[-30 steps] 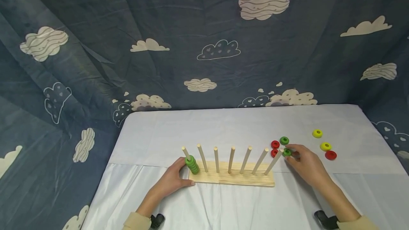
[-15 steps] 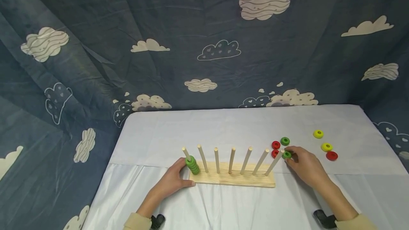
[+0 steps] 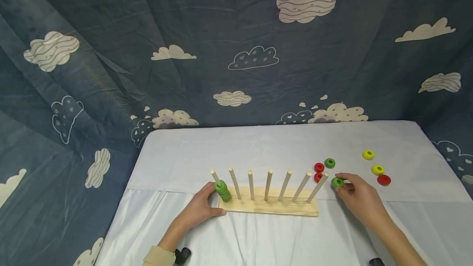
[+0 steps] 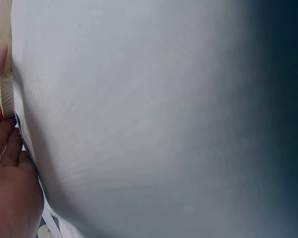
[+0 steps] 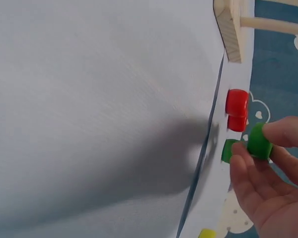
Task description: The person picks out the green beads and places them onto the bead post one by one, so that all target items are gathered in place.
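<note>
A pale wooden peg board with a row of upright pegs lies on the white cloth. Green rings are stacked on its leftmost peg; the other pegs carry none. The left hand grips the board's left end, thumb along the front edge and fingers behind. Between the thumb and fingers of the right hand a green ring is pinched, raised off the cloth just right of the board. Behind it lie another green ring and two red rings. The left wrist view shows the board's end between thumb and fingers.
Farther right on the cloth lie two yellow rings and a red ring. A dark cloud-patterned curtain hangs behind and to the sides of the white-covered table.
The right hand has lifted the green ring from beside the red ones and drawn it slightly toward the front right. The left hand and the board have stayed in place.
</note>
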Available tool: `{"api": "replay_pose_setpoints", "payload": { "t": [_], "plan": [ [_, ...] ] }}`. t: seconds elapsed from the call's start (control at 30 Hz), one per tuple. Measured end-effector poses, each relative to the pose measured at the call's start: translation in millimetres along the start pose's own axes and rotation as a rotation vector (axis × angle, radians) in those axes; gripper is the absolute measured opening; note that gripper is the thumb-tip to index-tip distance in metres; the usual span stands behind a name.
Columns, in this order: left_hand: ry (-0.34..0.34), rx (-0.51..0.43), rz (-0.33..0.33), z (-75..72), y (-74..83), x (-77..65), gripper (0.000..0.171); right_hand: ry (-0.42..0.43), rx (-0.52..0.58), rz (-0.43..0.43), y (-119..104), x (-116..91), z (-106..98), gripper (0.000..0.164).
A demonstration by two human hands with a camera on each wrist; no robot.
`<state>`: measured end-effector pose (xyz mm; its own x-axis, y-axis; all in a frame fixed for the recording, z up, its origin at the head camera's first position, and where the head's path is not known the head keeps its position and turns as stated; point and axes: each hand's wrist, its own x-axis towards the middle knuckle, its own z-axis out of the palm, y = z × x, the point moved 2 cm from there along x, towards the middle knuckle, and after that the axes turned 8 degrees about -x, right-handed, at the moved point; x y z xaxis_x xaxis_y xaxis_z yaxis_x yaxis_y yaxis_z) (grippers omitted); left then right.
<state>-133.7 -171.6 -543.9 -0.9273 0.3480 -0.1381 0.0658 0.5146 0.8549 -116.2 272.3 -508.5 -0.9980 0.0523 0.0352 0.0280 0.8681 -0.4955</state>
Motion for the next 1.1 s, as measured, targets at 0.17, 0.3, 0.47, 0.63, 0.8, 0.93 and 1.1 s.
{"api": "replay_pose_setpoints", "payload": {
  "t": [0.17, 0.3, 0.47, 0.63, 0.8, 0.93, 1.1],
  "plan": [
    [0.001, 0.006, -0.002, -0.4, -0.6, 0.1, 0.075, 0.035, 0.040, -0.007, -5.4, -12.6, -3.7, 0.038],
    [0.005, 0.013, 0.005, -1.0, 0.4, 0.3, 0.075, 0.021, 0.058, -0.002, -9.5, -20.6, -5.7, 0.039],
    [0.007, 0.002, 0.010, -2.2, 1.5, 0.1, 0.075, 0.023, 0.072, -0.017, -14.8, -27.1, -7.2, 0.042],
    [0.005, 0.000, -0.004, -2.0, 1.1, -0.8, 0.075, 0.038, 0.076, -0.041, -21.1, -33.7, -7.8, 0.044],
    [0.003, 0.000, -0.019, -1.2, 1.2, -1.7, 0.077, 0.006, 0.081, -0.011, -27.8, -42.2, -8.2, 0.042],
    [0.006, 0.010, -0.002, -0.6, 0.9, -1.2, 0.077, -0.026, 0.078, 0.007, -33.6, -48.9, -8.2, 0.039],
    [0.006, 0.002, 0.012, 0.1, 0.0, 0.0, 0.076, -0.063, 0.088, 0.005, -40.8, -56.5, -8.2, 0.041]
  ]
}}
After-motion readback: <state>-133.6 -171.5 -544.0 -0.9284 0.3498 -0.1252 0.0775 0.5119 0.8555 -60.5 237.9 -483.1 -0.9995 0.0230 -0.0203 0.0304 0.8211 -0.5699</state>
